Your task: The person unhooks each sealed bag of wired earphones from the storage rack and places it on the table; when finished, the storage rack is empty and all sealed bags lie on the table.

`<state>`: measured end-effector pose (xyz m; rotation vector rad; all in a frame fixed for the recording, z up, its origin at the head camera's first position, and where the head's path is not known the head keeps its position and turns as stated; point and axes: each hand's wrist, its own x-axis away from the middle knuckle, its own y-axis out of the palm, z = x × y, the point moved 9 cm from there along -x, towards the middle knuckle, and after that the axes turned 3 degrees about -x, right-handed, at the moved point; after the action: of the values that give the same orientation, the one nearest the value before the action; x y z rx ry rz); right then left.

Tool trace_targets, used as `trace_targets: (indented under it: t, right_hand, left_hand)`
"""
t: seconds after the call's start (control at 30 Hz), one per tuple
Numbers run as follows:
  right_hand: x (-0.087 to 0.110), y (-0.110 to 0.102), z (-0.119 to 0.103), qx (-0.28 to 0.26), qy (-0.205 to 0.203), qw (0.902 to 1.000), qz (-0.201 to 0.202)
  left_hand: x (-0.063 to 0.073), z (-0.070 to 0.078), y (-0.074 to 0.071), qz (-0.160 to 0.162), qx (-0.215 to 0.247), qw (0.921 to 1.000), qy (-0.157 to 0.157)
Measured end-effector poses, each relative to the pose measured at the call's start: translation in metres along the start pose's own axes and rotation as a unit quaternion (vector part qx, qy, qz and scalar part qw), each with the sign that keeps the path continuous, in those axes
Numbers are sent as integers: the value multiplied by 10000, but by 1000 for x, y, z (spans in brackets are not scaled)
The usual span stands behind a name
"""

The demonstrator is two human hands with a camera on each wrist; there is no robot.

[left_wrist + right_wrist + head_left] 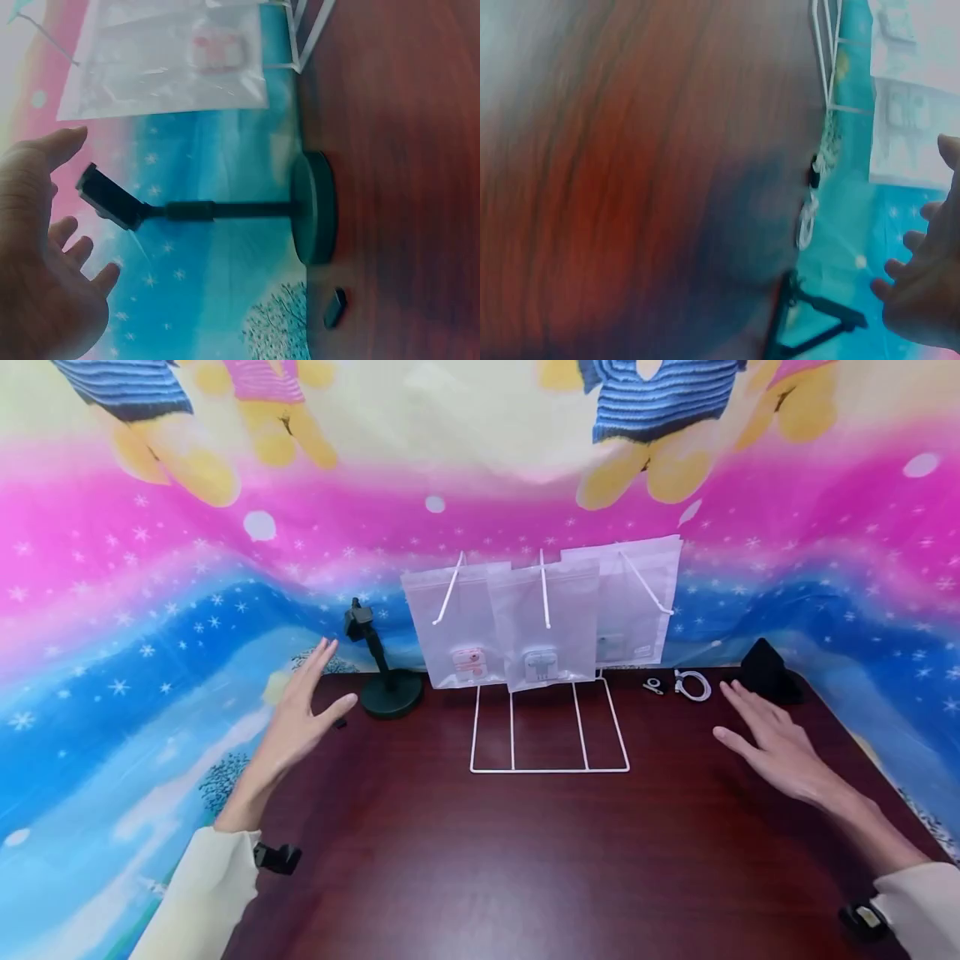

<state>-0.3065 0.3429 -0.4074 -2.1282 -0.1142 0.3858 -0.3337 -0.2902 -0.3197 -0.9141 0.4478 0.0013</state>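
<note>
My left hand (300, 714) is held up with fingers spread and nothing in it. In the head view it is left of a black stand (392, 695) with a round base and a clamp head. My right hand (772, 747) also hangs over the table with extended fingers and holds nothing. Nearest to it are a black triangular object (767, 675) and a coiled white cable (692, 687). Between the hands stands a white wire rack (551, 771). Three translucent bags (457, 610) hang from its prongs, two showing small earphone packs (542, 666) near the bottom.
A small dark item with a ring (654, 686) lies beside the cable. Near the stand's base is a small black piece (335, 308). A printed cloth (480, 518) with snowflakes rises behind the dark wooden table (525, 852) and along both sides.
</note>
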Motion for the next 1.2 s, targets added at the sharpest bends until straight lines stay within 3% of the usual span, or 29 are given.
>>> trace_targets:
  t: [0.13, 0.33, 0.47, 0.7, 0.8, 0.97, 1.2]
  right_hand:
    - [-4, 18, -8, -939, 135, 9943, -483]
    - [-12, 46, -17, -1893, 550, 9741, -1105]
    - [-19, 65, -26, -2222, 589, 9649, -1269]
    - [-29, 95, -43, -2438, 485, 9580, -1427]
    - [-34, 104, -49, -2403, 355, 9593, -1440]
    - [-42, 116, -53, -2386, 286, 9596, -1466]
    - [-55, 130, -55, -2118, 87, 9663, -1460]
  left_hand:
    - [-9, 8, -2, -52, 548, 9982, -242]
    - [-20, 22, 7, -139, 1314, 9904, -396]
    - [-32, 35, 23, -167, 1793, 9834, -236]
    - [-57, 56, 47, -150, 2403, 9706, -59]
    - [-64, 60, 51, -26, 2363, 9717, -22]
    - [-78, 60, 52, 457, 2055, 9774, -199]
    - [-100, 56, 52, 1110, 1905, 9739, -538]
